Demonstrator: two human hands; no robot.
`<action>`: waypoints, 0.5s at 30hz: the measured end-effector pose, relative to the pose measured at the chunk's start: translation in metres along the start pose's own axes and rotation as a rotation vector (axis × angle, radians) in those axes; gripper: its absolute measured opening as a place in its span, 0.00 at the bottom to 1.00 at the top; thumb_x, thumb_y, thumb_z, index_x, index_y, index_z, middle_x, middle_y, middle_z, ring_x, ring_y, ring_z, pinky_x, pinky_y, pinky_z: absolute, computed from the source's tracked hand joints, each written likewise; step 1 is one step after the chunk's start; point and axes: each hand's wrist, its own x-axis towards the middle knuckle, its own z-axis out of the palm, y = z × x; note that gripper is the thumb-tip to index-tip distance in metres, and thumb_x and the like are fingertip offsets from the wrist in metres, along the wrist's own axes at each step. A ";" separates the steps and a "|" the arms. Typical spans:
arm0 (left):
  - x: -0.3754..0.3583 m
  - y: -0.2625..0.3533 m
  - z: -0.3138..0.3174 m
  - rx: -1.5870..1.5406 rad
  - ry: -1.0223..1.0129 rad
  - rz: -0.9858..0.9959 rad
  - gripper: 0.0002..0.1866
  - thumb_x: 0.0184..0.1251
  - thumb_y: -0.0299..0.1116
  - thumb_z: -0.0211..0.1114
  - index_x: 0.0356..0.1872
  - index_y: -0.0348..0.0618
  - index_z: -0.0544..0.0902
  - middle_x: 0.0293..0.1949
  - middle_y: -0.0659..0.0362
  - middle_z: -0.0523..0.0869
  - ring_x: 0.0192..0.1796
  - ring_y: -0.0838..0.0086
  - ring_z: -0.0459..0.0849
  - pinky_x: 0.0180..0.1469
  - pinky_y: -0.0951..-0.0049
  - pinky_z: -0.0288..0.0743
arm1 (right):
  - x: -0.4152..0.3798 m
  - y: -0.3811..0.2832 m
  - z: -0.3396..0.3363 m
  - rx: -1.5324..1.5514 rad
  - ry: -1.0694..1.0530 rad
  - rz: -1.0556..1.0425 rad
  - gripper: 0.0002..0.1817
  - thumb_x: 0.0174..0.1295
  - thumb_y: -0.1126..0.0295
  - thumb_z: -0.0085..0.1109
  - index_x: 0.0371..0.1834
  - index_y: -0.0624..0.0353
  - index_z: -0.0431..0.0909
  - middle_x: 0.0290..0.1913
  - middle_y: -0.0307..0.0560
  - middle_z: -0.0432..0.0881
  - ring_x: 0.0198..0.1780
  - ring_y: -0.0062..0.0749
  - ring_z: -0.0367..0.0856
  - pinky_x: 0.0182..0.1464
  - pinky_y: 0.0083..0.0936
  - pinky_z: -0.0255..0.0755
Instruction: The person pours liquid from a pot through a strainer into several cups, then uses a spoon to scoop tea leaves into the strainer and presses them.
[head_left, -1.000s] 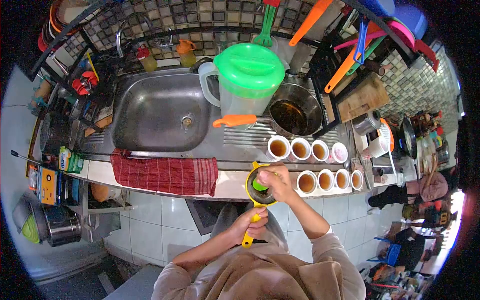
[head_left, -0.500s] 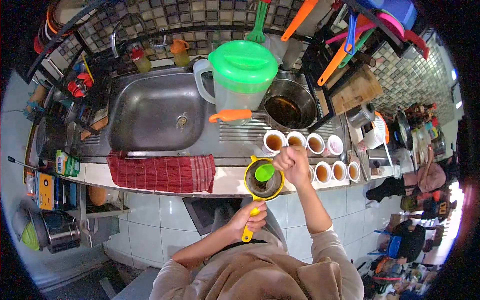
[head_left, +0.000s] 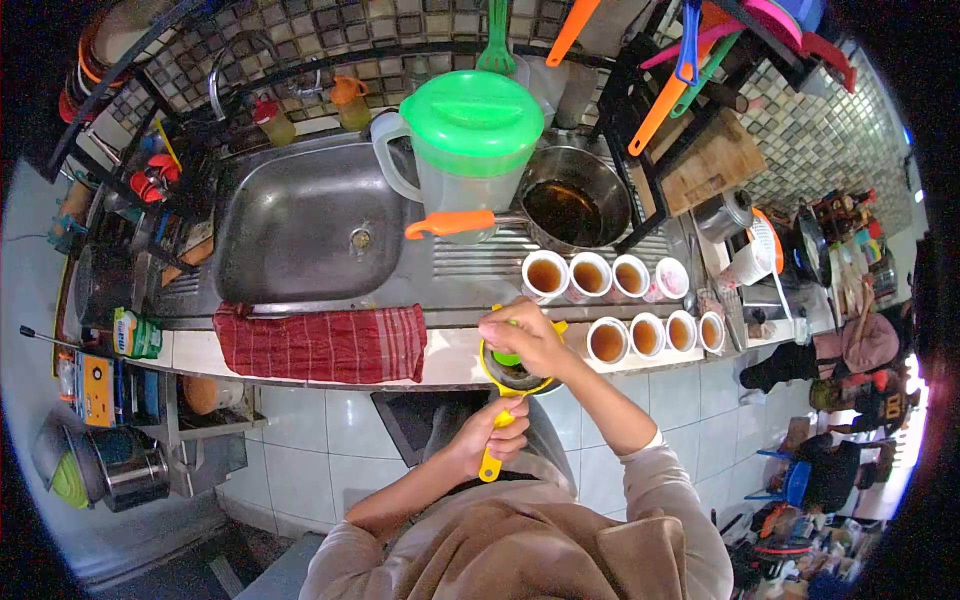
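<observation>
My left hand (head_left: 490,437) is wrapped round the yellow handle of a strainer (head_left: 520,380) at the counter's front edge. Over its bowl, my right hand (head_left: 525,338) grips a green spoon (head_left: 507,357); the fingers cover its handle and the strainer's far side. The spoon's head is down in the strainer. What sits under the strainer is mostly hidden. Just right of my right hand stands a white cup (head_left: 608,341) of brown tea-like drink, in a front row of several. A back row of cups (head_left: 545,275) stands behind; its rightmost cup (head_left: 671,279) looks paler inside.
Behind the cups are a saucepan (head_left: 570,212) with dark liquid and an orange handle, and a green-lidded jug (head_left: 470,120). A steel sink (head_left: 310,230) lies left, with a red cloth (head_left: 320,343) along its front. Utensils hang from a black rack. People are at far right.
My right hand has moved left and down from beside the cups to over the strainer, with the green spoon. The front-left cup now shows fully. My left hand keeps its hold.
</observation>
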 end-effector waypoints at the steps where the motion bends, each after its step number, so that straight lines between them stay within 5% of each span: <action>1: 0.000 0.000 0.000 0.002 0.002 0.000 0.13 0.65 0.45 0.48 0.24 0.53 0.62 0.10 0.73 0.55 0.09 0.88 0.52 0.10 0.88 0.45 | -0.001 0.001 0.002 -0.094 0.043 -0.050 0.19 0.58 0.65 0.48 0.12 0.62 0.60 0.13 0.34 0.59 0.17 0.17 0.55 0.20 0.20 0.49; 7: 0.000 -0.001 -0.004 -0.063 -0.046 -0.017 0.13 0.66 0.45 0.47 0.23 0.53 0.63 0.09 0.72 0.55 0.09 0.88 0.52 0.09 0.87 0.44 | -0.009 0.009 0.004 -0.063 0.218 -0.034 0.17 0.59 0.65 0.48 0.13 0.60 0.65 0.15 0.31 0.63 0.18 0.14 0.57 0.19 0.16 0.49; 9: 0.000 0.000 -0.001 -0.038 -0.022 -0.013 0.14 0.66 0.45 0.46 0.23 0.53 0.63 0.09 0.72 0.55 0.09 0.88 0.52 0.09 0.87 0.45 | -0.010 0.012 0.002 0.115 0.331 0.054 0.17 0.59 0.61 0.51 0.25 0.66 0.76 0.18 0.35 0.73 0.22 0.14 0.66 0.24 0.15 0.59; 10: 0.000 0.000 -0.001 -0.040 -0.022 -0.011 0.14 0.66 0.45 0.46 0.23 0.53 0.63 0.09 0.72 0.55 0.09 0.88 0.52 0.09 0.87 0.45 | -0.008 0.011 0.003 0.167 0.348 -0.013 0.18 0.61 0.62 0.49 0.16 0.60 0.70 0.16 0.30 0.65 0.19 0.11 0.59 0.20 0.13 0.51; 15: 0.001 0.000 -0.003 -0.038 -0.025 -0.025 0.15 0.66 0.45 0.47 0.22 0.52 0.64 0.09 0.72 0.56 0.09 0.87 0.52 0.09 0.87 0.46 | -0.002 0.004 -0.003 0.356 0.463 -0.113 0.22 0.62 0.63 0.45 0.11 0.53 0.52 0.12 0.30 0.47 0.13 0.17 0.45 0.17 0.19 0.41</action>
